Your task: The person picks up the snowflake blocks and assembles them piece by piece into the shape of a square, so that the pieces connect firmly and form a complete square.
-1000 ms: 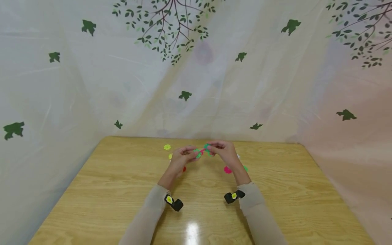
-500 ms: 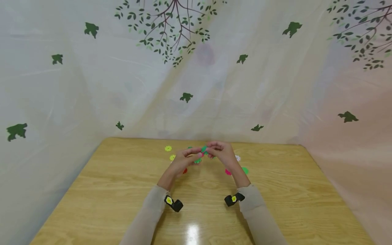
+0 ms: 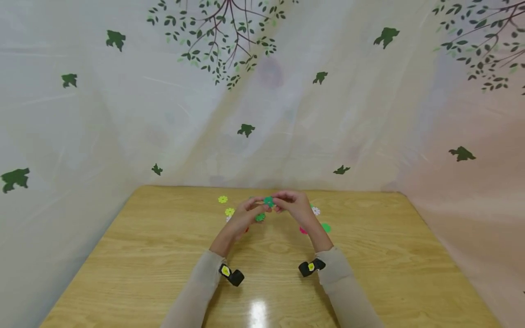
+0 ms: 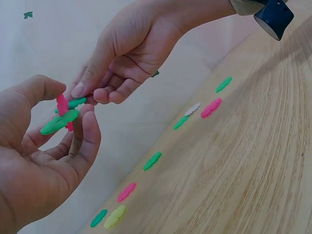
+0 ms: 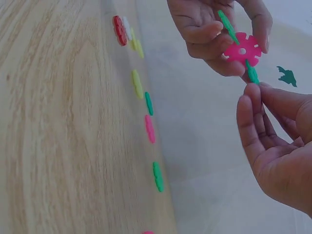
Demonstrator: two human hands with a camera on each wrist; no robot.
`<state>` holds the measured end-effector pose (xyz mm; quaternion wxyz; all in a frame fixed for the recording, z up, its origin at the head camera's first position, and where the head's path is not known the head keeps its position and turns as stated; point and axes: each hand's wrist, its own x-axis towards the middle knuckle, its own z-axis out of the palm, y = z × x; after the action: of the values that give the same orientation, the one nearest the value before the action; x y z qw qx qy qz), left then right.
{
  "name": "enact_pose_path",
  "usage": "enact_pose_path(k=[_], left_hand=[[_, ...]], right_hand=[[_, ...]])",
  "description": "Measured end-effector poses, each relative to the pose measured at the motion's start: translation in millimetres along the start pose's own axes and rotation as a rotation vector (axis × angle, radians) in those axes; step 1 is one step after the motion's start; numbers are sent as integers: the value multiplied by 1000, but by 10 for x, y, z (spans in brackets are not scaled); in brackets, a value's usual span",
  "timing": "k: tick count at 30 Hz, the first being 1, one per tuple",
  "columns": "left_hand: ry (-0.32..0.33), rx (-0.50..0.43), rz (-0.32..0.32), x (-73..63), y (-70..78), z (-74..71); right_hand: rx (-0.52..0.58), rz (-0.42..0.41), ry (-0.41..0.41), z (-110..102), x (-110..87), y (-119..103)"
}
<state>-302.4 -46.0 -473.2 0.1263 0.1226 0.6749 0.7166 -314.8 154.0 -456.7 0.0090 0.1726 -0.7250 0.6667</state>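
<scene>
Left hand (image 3: 244, 217) and right hand (image 3: 296, 207) face each other above the far part of the wooden surface (image 3: 270, 264), forearms in pale sleeves (image 3: 194, 287) slanting together, wrists bent inward. The left's thumb and fingers curl into a narrow pinch on a pink disc (image 5: 250, 52). The right, its thumb pressed to the forefinger, grips a green disc (image 5: 252, 73) that meets the pink rim; whether it is fully seated I cannot tell. A second green disc (image 5: 227, 26) sits slotted across the pink one's edge. Loose flower-shaped discs (image 3: 223, 199) lie below on either side.
</scene>
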Motion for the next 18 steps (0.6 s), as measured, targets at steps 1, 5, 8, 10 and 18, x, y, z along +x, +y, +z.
enact_pose_path(k=[1,5,8,10,18], left_hand=[[-5,-12,4,0,4,-4],[-55,-60,-4,-3,8,-3],[-78,-82,-18,-1,22,16],[-72,-92,-27,-2,33,18],[-51,-65,-3,-6,-4,-38]], right_hand=[[-14,1,-1,5,4,-7],[-53,13,-8,16,-7,-16],[-74,7,-16,9,-18,-15],[-97,2,-23,12,-16,-18],[-181,44,-53,44,-6,-54]])
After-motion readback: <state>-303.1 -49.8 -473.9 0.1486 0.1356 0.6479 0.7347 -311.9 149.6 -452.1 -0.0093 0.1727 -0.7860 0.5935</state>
